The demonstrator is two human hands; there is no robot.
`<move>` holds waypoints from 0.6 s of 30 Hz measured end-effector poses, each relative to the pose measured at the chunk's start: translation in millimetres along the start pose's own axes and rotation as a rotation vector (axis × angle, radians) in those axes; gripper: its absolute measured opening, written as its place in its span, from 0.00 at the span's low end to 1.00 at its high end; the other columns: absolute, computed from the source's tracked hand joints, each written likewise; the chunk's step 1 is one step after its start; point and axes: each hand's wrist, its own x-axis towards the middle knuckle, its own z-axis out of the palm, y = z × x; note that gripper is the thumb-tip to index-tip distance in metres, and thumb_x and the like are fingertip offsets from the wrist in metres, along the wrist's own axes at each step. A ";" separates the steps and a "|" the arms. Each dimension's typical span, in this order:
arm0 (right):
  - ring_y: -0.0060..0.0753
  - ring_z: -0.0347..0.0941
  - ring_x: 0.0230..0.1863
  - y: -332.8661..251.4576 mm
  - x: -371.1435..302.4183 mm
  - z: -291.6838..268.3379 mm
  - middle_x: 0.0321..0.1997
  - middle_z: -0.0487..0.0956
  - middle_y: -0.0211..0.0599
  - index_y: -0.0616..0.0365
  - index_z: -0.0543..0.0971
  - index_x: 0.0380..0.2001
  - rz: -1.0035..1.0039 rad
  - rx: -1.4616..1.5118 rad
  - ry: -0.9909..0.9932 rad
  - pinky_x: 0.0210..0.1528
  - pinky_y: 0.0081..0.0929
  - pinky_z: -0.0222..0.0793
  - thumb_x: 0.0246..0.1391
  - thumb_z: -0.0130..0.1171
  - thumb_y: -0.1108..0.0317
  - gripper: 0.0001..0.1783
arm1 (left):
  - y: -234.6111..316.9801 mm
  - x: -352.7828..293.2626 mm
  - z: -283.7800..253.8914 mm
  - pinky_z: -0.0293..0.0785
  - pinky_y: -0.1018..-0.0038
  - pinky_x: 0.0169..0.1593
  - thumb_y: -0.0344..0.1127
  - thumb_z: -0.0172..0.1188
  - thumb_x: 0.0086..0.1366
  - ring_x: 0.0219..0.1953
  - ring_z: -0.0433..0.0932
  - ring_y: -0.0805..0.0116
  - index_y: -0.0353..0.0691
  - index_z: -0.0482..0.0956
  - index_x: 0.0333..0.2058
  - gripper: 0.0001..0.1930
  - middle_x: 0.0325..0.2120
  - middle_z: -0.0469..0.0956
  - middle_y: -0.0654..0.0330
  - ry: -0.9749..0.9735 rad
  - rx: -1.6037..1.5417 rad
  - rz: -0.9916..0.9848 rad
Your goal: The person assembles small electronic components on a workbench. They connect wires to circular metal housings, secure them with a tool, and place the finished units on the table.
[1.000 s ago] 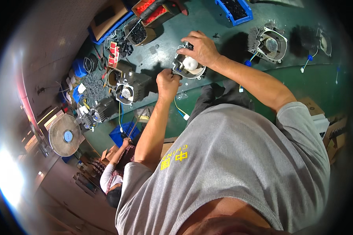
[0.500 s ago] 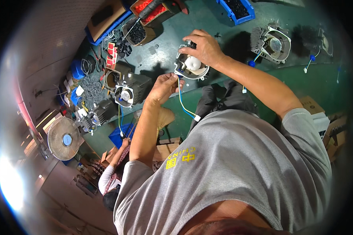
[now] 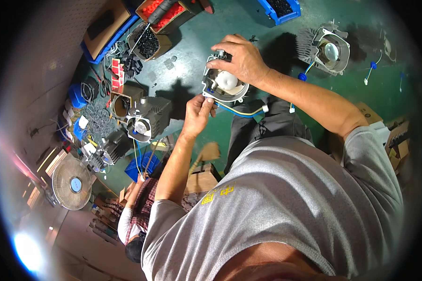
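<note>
A grey metal motor housing (image 3: pixel 226 96) with a round white part (image 3: pixel 226 80) inside its open face sits between my hands at the bench's near edge. My right hand (image 3: pixel 241 58) is closed over the housing's upper side, fingers curled on a dark fitting there. My left hand (image 3: pixel 198 116) pinches its lower left corner with thumb and fingers; a bit of blue shows just above the thumb. From that corner, blue and yellow wires (image 3: pixel 241 113) run right to a small white connector (image 3: pixel 266 108). The left fingertips are partly hidden.
More finned housings stand right (image 3: pixel 330 50) and left (image 3: pixel 147 119) on the green bench (image 3: pixel 183 70). Behind are a carton of black parts (image 3: pixel 146 43), a box of red parts (image 3: pixel 162 14) with a screwdriver across it, and a blue bin (image 3: pixel 281 11). A co-worker (image 3: pixel 138 210) and fan (image 3: pixel 72 182) are lower left.
The wires and connector have swung from hanging downward to stretching out to the right. My left hand has stayed at the housing's corner, and the whole view has shifted slightly.
</note>
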 end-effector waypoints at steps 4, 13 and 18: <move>0.39 0.77 0.44 -0.8 -1.4 1.3 0.39 0.81 0.33 0.59 0.87 0.42 -0.009 -0.007 0.000 0.46 0.34 0.77 0.48 0.77 0.53 0.24 | -5.6 1.6 3.9 0.74 0.70 0.30 0.39 0.60 0.75 0.25 0.77 0.73 0.30 0.79 0.35 0.15 0.25 0.80 0.57 0.079 0.299 0.130; 0.39 0.78 0.44 -1.7 -0.4 -1.5 0.39 0.81 0.34 0.59 0.87 0.42 -0.014 -0.006 0.021 0.46 0.34 0.76 0.48 0.78 0.54 0.24 | 28.4 1.8 8.7 0.71 0.61 0.28 0.35 0.71 0.66 0.21 0.76 0.65 0.28 0.78 0.32 0.14 0.21 0.75 0.46 0.239 0.683 0.164; 0.39 0.78 0.44 -4.8 -1.8 -0.6 0.39 0.81 0.34 0.59 0.87 0.42 -0.012 -0.011 0.013 0.46 0.34 0.76 0.48 0.78 0.54 0.24 | 29.7 3.4 -11.4 0.76 0.71 0.28 0.40 0.66 0.72 0.24 0.76 0.72 0.28 0.80 0.35 0.16 0.25 0.79 0.58 -0.022 0.139 -0.071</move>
